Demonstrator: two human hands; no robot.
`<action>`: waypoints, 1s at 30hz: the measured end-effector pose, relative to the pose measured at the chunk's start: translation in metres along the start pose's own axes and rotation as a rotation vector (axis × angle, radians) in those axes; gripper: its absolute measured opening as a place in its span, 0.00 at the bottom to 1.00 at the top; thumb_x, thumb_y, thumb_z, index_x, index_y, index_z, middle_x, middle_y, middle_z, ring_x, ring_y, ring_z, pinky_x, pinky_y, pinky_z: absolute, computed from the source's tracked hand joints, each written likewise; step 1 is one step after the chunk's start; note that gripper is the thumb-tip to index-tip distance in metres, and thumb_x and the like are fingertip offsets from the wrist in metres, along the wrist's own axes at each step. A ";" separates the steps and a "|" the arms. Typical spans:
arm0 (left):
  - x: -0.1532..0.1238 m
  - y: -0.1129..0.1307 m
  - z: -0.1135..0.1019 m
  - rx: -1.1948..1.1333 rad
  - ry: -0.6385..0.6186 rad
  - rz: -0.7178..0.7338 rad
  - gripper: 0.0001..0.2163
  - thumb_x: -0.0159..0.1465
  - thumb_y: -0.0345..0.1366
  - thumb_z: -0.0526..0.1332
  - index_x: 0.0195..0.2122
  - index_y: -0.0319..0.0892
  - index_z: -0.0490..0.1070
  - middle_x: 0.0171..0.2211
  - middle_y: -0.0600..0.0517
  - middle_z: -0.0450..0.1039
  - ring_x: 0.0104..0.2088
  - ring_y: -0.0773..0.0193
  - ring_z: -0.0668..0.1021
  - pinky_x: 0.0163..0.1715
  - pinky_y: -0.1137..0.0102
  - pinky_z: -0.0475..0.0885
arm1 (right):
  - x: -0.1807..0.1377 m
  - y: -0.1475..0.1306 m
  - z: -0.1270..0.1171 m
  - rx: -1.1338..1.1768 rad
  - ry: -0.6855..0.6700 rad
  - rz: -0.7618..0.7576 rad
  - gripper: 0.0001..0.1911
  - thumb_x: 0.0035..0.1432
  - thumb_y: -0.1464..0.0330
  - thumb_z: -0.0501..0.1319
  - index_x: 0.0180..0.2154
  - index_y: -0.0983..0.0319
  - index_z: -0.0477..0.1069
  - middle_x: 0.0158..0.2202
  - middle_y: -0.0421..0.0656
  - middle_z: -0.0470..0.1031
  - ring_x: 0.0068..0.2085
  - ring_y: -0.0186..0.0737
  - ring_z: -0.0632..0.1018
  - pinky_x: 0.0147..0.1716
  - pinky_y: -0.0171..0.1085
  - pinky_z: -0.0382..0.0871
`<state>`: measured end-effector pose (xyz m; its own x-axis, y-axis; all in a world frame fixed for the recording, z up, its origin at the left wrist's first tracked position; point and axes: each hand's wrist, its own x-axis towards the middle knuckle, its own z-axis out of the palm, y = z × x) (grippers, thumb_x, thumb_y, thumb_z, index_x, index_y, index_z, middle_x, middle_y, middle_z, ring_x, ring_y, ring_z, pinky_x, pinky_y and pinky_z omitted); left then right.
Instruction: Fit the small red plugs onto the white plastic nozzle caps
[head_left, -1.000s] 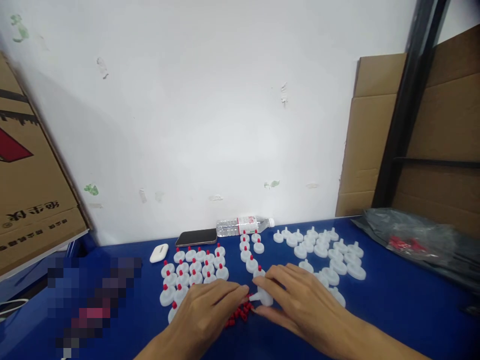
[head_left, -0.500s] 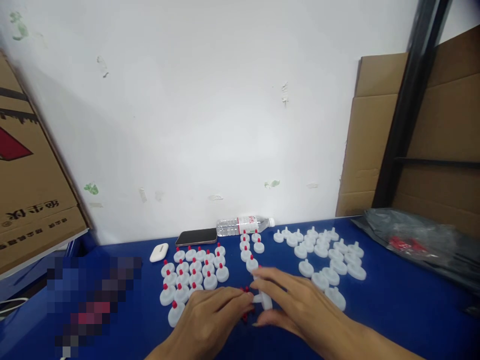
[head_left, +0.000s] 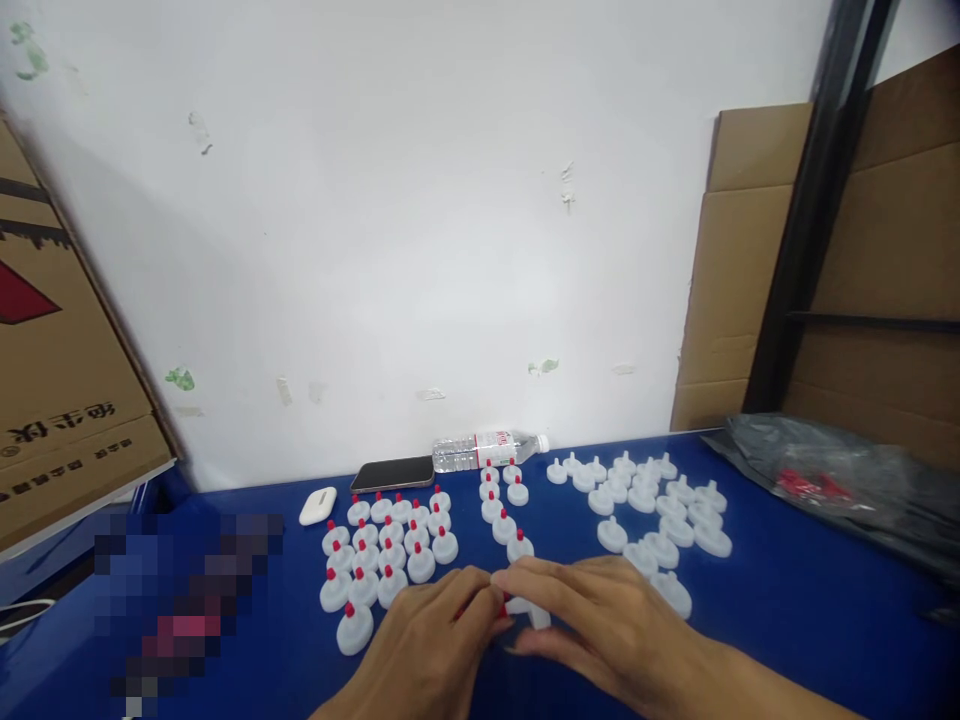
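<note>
- Far left of the left hand (head_left: 442, 625), and beyond it, there's a block of red-tipped lids (head_left: 364, 586) on the blue table (head_left: 255, 610), all base down with the spouts up. The closest ones sit just beside the knuckles.
- Left hand itself: fingers closed up narrow, turned in toward the right hand. Looks like it's pinching a red cap (head_left: 502, 606), but the fingers hide most of it so don't quote me on the grip.
- Here's the bit that matters imo: the white lid (head_left: 539, 614) sits in the gap between the two hands, tipped on its side. Its long axis runs roughly crosswise, spout pointing left, straight at the left fingertips and that bit of red. Can't tell if the tip is inside the red or only up against it.
- Base end is over by the right hand (head_left: 604, 605), so that's the nearer one to the lid's body. Thumb and fingers are curled around it, holding it, not spread wide.
- Just past the right hand and off to its right there's a loose cluster of bare lids (head_left: 677, 532), spouts up, no red on them.
</note>
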<state>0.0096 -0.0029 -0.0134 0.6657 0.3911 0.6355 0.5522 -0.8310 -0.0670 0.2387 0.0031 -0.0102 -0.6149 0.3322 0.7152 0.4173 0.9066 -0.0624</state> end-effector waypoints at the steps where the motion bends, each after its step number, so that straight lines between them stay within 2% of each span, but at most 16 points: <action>1: -0.001 0.001 0.001 -0.009 0.002 -0.011 0.10 0.74 0.28 0.47 0.43 0.42 0.67 0.31 0.51 0.76 0.25 0.61 0.79 0.19 0.70 0.71 | -0.001 0.000 0.000 0.004 -0.007 0.002 0.18 0.73 0.62 0.56 0.61 0.58 0.61 0.50 0.44 0.81 0.41 0.36 0.84 0.39 0.31 0.77; 5: -0.003 0.004 0.004 -0.055 0.002 -0.037 0.10 0.73 0.27 0.48 0.43 0.43 0.67 0.31 0.52 0.76 0.25 0.62 0.80 0.19 0.70 0.66 | -0.004 0.000 0.001 0.007 -0.012 -0.014 0.18 0.73 0.63 0.55 0.61 0.59 0.62 0.50 0.44 0.81 0.42 0.35 0.84 0.39 0.30 0.77; 11: -0.005 0.007 0.005 -0.132 -0.012 -0.086 0.09 0.73 0.27 0.49 0.41 0.43 0.68 0.29 0.52 0.75 0.23 0.65 0.77 0.19 0.71 0.65 | -0.001 -0.001 0.000 -0.025 0.042 -0.055 0.16 0.74 0.64 0.53 0.60 0.60 0.64 0.47 0.44 0.82 0.41 0.33 0.84 0.40 0.28 0.77; 14: 0.001 0.006 -0.002 -0.073 -0.014 -0.044 0.09 0.74 0.28 0.50 0.39 0.42 0.68 0.29 0.51 0.75 0.24 0.63 0.77 0.21 0.70 0.68 | 0.002 0.000 -0.002 -0.053 0.033 -0.072 0.15 0.75 0.64 0.53 0.58 0.61 0.66 0.47 0.45 0.82 0.43 0.35 0.84 0.41 0.30 0.77; 17: 0.006 0.000 -0.011 -0.018 0.012 0.038 0.07 0.74 0.29 0.54 0.40 0.41 0.70 0.32 0.50 0.77 0.28 0.62 0.78 0.25 0.70 0.71 | 0.004 0.006 -0.006 -0.132 -0.029 -0.051 0.12 0.75 0.67 0.52 0.53 0.60 0.69 0.52 0.45 0.80 0.50 0.41 0.82 0.46 0.37 0.77; 20: 0.007 -0.011 -0.017 -0.004 0.025 0.046 0.06 0.73 0.27 0.56 0.41 0.41 0.71 0.34 0.51 0.78 0.30 0.62 0.77 0.30 0.69 0.72 | 0.005 0.016 -0.013 -0.185 -0.090 0.024 0.10 0.73 0.71 0.51 0.49 0.58 0.70 0.57 0.45 0.77 0.50 0.45 0.81 0.45 0.43 0.77; 22: 0.006 -0.019 -0.018 0.019 0.017 0.002 0.07 0.72 0.27 0.56 0.41 0.42 0.71 0.34 0.51 0.77 0.33 0.61 0.76 0.32 0.68 0.72 | 0.004 0.026 -0.018 -0.197 -0.108 0.117 0.09 0.72 0.71 0.52 0.47 0.57 0.69 0.56 0.45 0.77 0.48 0.46 0.82 0.44 0.45 0.76; 26: 0.003 -0.030 -0.015 0.058 0.002 -0.056 0.06 0.71 0.26 0.57 0.40 0.42 0.71 0.34 0.50 0.76 0.37 0.57 0.76 0.39 0.61 0.71 | 0.002 0.042 -0.022 -0.201 -0.105 0.356 0.03 0.70 0.69 0.55 0.44 0.57 0.65 0.45 0.46 0.79 0.45 0.47 0.81 0.41 0.43 0.74; 30: 0.004 -0.031 -0.014 0.035 0.001 -0.084 0.07 0.71 0.25 0.57 0.38 0.42 0.70 0.33 0.52 0.76 0.35 0.60 0.76 0.48 0.54 0.67 | 0.001 0.048 -0.020 -0.206 -0.174 0.445 0.03 0.70 0.68 0.56 0.39 0.57 0.64 0.32 0.41 0.76 0.37 0.44 0.79 0.36 0.40 0.71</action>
<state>-0.0120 0.0187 0.0024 0.6155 0.4586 0.6410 0.6233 -0.7809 -0.0398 0.2713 0.0416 0.0015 -0.4425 0.7282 0.5233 0.7762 0.6033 -0.1832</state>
